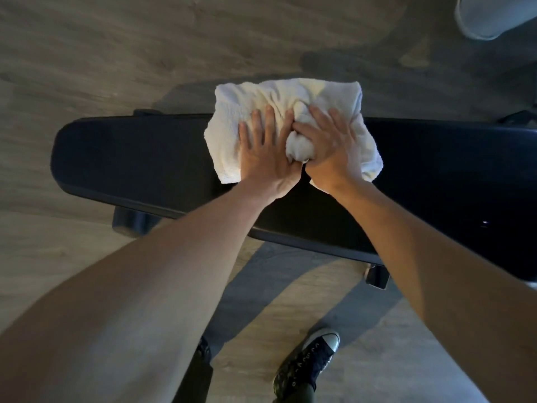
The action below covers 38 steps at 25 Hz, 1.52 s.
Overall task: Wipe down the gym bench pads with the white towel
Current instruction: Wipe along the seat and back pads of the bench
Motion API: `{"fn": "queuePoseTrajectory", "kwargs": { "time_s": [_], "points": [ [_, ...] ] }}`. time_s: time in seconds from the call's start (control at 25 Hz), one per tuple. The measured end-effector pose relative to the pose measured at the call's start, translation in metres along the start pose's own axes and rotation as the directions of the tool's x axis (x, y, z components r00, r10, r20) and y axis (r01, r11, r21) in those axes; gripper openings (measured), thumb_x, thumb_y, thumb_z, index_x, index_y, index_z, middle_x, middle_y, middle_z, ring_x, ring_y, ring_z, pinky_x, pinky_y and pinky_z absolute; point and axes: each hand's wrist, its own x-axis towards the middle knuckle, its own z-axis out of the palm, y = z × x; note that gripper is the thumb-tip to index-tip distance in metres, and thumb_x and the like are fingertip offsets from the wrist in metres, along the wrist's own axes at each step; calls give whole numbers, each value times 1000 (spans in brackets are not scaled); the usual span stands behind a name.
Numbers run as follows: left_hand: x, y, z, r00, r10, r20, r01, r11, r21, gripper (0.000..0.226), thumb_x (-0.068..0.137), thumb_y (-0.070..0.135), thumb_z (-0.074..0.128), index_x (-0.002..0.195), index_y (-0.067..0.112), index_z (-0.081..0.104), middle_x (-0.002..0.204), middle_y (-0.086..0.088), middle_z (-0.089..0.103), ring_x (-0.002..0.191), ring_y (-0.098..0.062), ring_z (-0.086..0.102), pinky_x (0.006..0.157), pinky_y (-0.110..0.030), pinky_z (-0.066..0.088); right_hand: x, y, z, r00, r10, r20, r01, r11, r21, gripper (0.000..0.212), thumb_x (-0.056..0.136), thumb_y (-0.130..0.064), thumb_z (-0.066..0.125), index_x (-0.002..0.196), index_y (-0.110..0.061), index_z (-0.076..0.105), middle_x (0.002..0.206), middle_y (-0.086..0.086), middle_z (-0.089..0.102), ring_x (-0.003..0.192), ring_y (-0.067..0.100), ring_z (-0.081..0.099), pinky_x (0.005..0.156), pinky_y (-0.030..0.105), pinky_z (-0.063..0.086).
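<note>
I have both hands down on the white towel (290, 112), which lies spread across the black bench pad (130, 158) roughly at its middle, with the far edge of the cloth hanging past the pad's far side over the wood-look floor (116, 53). My left hand (266, 158) is flat, fingers spread and pointing away from me, palm pressing the towel onto the pad; it grips nothing, it only bears down. My right hand (328, 146) sits just beside it, touching it at the thumb side, and its fingers curl around a bunched fold of towel that rises between the two hands (that lump is the only part of the cloth I actually have pinched). The rest of the towel lies rumpled and loose to the left and right of my hands, its near corners resting on the pad's surface. The pad runs across my view from left to right, its rounded end at the left and its right part going out of sight at the picture's edge. A dark foot of the bench frame (129, 222) shows under the near left side, on the floor. My dark sneaker (308, 362) with a pale toe cap stands on the floor below, near the bench.
</note>
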Motion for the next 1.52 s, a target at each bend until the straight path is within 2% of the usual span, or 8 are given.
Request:
{"fn": "queuePoseTrajectory", "kwargs": {
  "time_s": [0.16,0.36,0.48,0.72,0.84,1.08,1.28,1.52],
  "points": [
    [-50,1,11,995,98,-4,-98,995,-29,86,96,57,29,162,22,-13,172,-18,-6,158,-38,-9,125,-61,2,-60,-13,11,997,54,-51,-53,998,21,78,80,-8,74,149,-33,47,169,0,28,156,34,19,123,57,23],
    [-147,15,51,988,148,-48,-153,981,-122,85,94,60,28,163,13,13,171,-18,10,158,-40,2,123,-65,15,-165,-28,39,990,125,-61,-121,990,73,97,58,-7,88,144,-34,53,165,-1,36,152,35,32,121,55,28],
    [-166,23,65,980,192,-47,-195,977,-90,83,98,63,20,162,10,21,169,-22,17,156,-45,11,119,-69,22,-193,-21,50,989,116,-91,-109,991,74,93,63,-15,90,146,-36,52,166,-2,35,153,33,29,123,55,25],
    [-92,37,35,973,223,-51,-227,972,-69,89,92,69,20,164,18,9,171,-18,9,157,-40,2,125,-63,9,-129,21,24,987,103,-122,-100,995,31,97,65,-10,87,149,-38,47,168,-1,31,155,38,24,123,59,24],
    [-45,51,17,979,203,-16,-204,979,-30,88,91,70,13,164,23,-3,172,-17,1,158,-39,-4,125,-62,5,-88,47,2,991,57,-117,-59,998,-8,86,71,-7,81,147,-32,50,168,4,30,155,39,20,125,59,20],
    [14,77,-3,988,157,-6,-157,986,-49,94,96,69,37,162,25,-13,171,-19,-6,157,-40,-8,125,-60,-4,-33,90,-35,999,-16,-38,14,999,-47,81,83,-12,76,152,-36,41,171,3,21,157,36,12,127,52,8],
    [10,83,0,989,146,1,-146,989,11,93,97,68,34,161,24,-17,171,-19,-8,157,-41,-8,126,-60,-2,-40,89,-38,1000,-9,-14,9,1000,-23,80,85,-10,74,153,-35,41,172,2,19,158,35,11,128,54,12],
    [-46,94,13,971,238,-11,-238,971,9,88,94,65,26,163,21,-7,171,-19,3,157,-41,0,125,-61,6,-105,86,-27,996,60,-73,-58,998,36,70,81,-10,76,144,-31,54,170,4,26,155,37,20,124,56,19]
  ]
}}
